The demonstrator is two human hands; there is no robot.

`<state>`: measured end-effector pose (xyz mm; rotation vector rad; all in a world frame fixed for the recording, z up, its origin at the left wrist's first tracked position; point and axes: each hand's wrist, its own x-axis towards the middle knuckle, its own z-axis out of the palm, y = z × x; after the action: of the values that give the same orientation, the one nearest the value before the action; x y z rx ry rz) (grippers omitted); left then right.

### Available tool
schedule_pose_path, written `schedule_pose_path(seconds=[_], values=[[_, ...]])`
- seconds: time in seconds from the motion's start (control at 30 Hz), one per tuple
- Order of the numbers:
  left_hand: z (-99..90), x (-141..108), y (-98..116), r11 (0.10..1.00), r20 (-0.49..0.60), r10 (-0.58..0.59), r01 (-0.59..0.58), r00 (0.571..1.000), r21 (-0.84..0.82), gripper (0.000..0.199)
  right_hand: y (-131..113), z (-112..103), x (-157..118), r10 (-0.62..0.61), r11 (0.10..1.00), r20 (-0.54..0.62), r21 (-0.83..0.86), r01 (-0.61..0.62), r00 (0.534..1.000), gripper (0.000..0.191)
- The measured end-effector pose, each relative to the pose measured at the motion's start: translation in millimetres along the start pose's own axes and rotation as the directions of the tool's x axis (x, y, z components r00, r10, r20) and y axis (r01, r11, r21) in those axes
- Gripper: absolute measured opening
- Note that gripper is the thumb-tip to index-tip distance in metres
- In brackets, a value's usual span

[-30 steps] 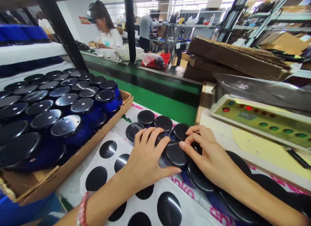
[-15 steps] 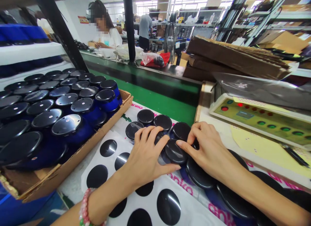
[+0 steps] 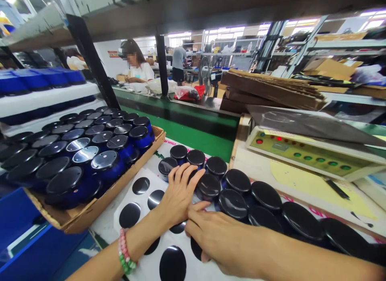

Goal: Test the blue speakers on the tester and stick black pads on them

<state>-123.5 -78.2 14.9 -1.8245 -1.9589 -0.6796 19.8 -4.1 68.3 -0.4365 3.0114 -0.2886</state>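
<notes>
Blue jars with black lids (image 3: 233,203) stand in two rows across the work surface. My left hand (image 3: 177,192) rests its spread fingers on a black lid beside the rows, partly covering it. Below it, my right hand (image 3: 211,232) lies over a white sheet (image 3: 141,220) with black round stickers (image 3: 173,263); its fingers are bent close together at the sheet, and whatever is between them is hidden. The two hands meet near my left thumb. A beaded bracelet (image 3: 124,253) circles my left wrist.
A cardboard tray (image 3: 120,177) full of blue jars is at the left. On the right are a control box (image 3: 301,154), yellow paper (image 3: 295,184) and a black pen (image 3: 337,188). Flattened cardboard (image 3: 271,87) lies behind. A person (image 3: 138,65) sits across the green belt (image 3: 193,132).
My right hand has moved from the jar lids down and left onto the sticker sheet. My left hand has stayed near the same lid. The view has tilted up, showing the overhead shelf.
</notes>
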Motion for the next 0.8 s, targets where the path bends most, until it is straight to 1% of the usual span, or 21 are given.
schedule_pose_path(seconds=[0.03, 0.1, 0.17, 0.2, 0.23, 0.27, 0.3, 0.33, 0.37, 0.4, 0.43, 0.47, 0.5, 0.53, 0.57, 0.6, 0.63, 0.7, 0.8], values=[[-0.1, 0, 0, 1.0, 0.002, 0.003, -0.003, 1.0, 0.002, 0.07, 0, -3, 1, -0.013, 0.999, 0.026, -0.051, 0.015, 1.0, 0.029], [-0.5, 0, 1, 1.0, 0.001, -0.001, 0.001, 1.0, 0.002, 0.069, -3, -9, -1, -0.039, 0.987, 0.018, -0.155, 0.042, 0.999, 0.027], [-1.1, 0, 2, 1.0, -0.007, -0.013, 0.013, 1.0, -0.008, 0.068, -11, -16, -8, -0.073, 0.977, -0.033, -0.203, 0.064, 0.997, 0.015], [-1.4, 0, 3, 1.0, -0.008, -0.022, 0.022, 1.0, -0.016, 0.068, -15, -21, -14, -0.09, 0.977, -0.044, -0.199, 0.079, 0.995, 0.009], [-1.7, 0, 3, 0.999, -0.006, -0.03, 0.03, 1.0, -0.025, 0.067, -18, -26, -21, -0.104, 0.981, -0.056, -0.169, 0.094, 0.993, 0.008], [-1.9, 0, 4, 0.999, -0.004, -0.036, 0.035, 0.999, -0.033, 0.066, -19, -33, -27, -0.09, 0.991, -0.081, -0.107, 0.081, 0.993, 0.011], [-2.0, 1, 4, 0.998, -0.006, -0.038, 0.038, 0.999, -0.04, 0.065, -17, -40, -34, -0.033, 0.999, -0.114, -0.006, 0.032, 0.993, 0.014], [-2.1, 1, 5, 0.998, -0.005, -0.04, 0.04, 0.999, -0.046, 0.064, -11, -49, -38, 0.075, 0.99, -0.163, 0.127, -0.054, 0.984, 0.014], [-2.0, 1, 5, 0.998, -0.009, -0.044, 0.043, 0.999, -0.052, 0.063, -1, -57, -42, 0.218, 0.948, -0.219, 0.279, -0.153, 0.951, 0.014], [-1.9, 1, 6, 0.997, -0.016, -0.048, 0.047, 0.999, -0.055, 0.062, 13, -64, -42, 0.381, 0.865, -0.263, 0.44, -0.241, 0.887, 0.015], [-1.7, 1, 6, 0.997, -0.022, -0.053, 0.052, 0.998, -0.059, 0.061, 29, -69, -41, 0.535, 0.758, -0.287, 0.579, -0.301, 0.794, 0.019], [-1.4, 1, 6, 0.997, -0.024, -0.058, 0.056, 0.998, -0.062, 0.06, 48, -71, -38, 0.65, 0.651, -0.293, 0.691, -0.315, 0.701, 0.023], [-1.0, 1, 6, 0.996, -0.025, -0.062, 0.061, 0.998, -0.064, 0.06, 68, -71, -33, 0.735, 0.548, -0.274, 0.778, -0.306, 0.62, 0.028], [-0.6, 1, 6, 0.996, -0.023, -0.064, 0.062, 0.998, -0.067, 0.06, 86, -68, -28, 0.777, 0.494, -0.255, 0.814, -0.306, 0.576, 0.033], [-0.1, 2, 6, 0.996, -0.024, -0.062, 0.06, 0.998, -0.071, 0.06, 101, -63, -23, 0.802, 0.447, -0.227, 0.842, -0.303, 0.552, 0.036], [0.3, 2, 6, 0.995, -0.018, -0.059, 0.057, 0.998, -0.076, 0.06, 114, -57, -18, 0.816, 0.411, -0.198, 0.86, -0.303, 0.544, 0.038], [0.8, 2, 6, 0.995, -0.014, -0.056, 0.055, 0.998, -0.082, 0.06, 122, -50, -14, 0.821, 0.381, -0.168, 0.873, -0.305, 0.546, 0.039], [1.4, 2, 5, 0.995, -0.009, -0.051, 0.05, 0.999, -0.091, 0.06, 129, -38, -9, 0.827, 0.32, -0.111, 0.899, -0.3, 0.551, 0.039], [1.4, 1, 5, 0.994, 0.0, -0.049, 0.049, 0.999, -0.093, 0.059, 126, -29, -9, 0.839, 0.271, -0.076, 0.917, -0.294, 0.538, 0.038]])
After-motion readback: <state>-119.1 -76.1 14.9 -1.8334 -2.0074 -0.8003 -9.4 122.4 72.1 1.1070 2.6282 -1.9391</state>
